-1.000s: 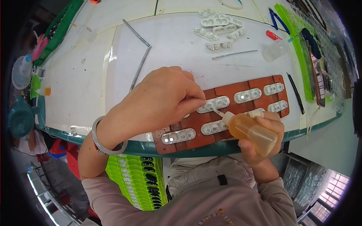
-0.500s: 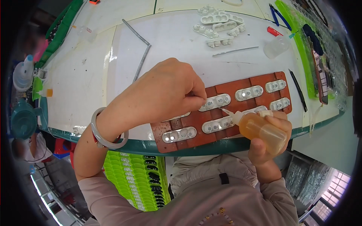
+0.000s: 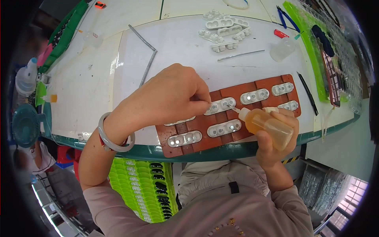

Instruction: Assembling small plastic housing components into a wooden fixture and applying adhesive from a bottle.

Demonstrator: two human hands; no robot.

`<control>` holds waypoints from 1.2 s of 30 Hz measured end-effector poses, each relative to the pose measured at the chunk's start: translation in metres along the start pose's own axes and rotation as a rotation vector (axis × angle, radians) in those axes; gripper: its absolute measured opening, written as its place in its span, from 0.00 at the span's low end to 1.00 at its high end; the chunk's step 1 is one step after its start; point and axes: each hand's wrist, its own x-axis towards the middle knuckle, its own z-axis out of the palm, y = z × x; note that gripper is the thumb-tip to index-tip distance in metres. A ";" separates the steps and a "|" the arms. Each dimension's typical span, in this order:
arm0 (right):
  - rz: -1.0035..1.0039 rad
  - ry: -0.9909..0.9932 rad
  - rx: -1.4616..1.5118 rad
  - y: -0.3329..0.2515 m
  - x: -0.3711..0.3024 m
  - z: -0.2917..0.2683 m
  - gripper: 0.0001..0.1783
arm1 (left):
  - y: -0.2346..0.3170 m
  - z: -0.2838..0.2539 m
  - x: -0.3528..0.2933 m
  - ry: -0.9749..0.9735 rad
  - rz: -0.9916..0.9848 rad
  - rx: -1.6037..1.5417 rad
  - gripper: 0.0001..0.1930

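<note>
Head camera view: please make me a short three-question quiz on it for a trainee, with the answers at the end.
1. Which hand holds the squeeze bottle of amber liquid?
2. True or false: the slim black tool lies to the right of the reddish-brown board.
3. The bottle's nozzle points toward a white piece in which row on the board?
A. The row nearer the person
B. The row farther from the person

Key: 1. The right hand. 2. True. 3. B.
</note>
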 end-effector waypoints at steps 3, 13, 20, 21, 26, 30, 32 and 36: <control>0.011 0.008 0.006 0.000 -0.001 -0.002 0.30 | -0.005 0.000 -0.004 0.008 0.080 0.018 0.06; 0.074 0.032 0.090 0.006 0.008 -0.011 0.28 | -0.073 -0.012 -0.031 1.027 -0.102 -0.379 0.12; 0.070 0.004 0.108 0.006 0.009 -0.010 0.29 | -0.083 -0.010 -0.026 0.933 -0.165 -0.248 0.14; 0.055 -0.025 0.096 0.006 0.009 -0.011 0.29 | -0.083 -0.010 -0.027 0.933 -0.168 -0.248 0.14; 0.074 0.006 0.096 0.007 0.004 -0.020 0.29 | -0.088 -0.008 -0.026 1.051 -0.131 -0.059 0.13; 0.083 0.163 0.178 0.014 0.002 -0.034 0.29 | -0.082 -0.008 -0.029 1.154 -0.111 0.028 0.13; 0.084 0.190 0.151 0.018 0.001 -0.041 0.30 | -0.077 -0.011 -0.033 1.278 0.128 0.264 0.11; 0.047 0.077 0.125 0.021 0.007 -0.037 0.31 | 0.017 0.025 -0.074 1.057 0.460 0.373 0.08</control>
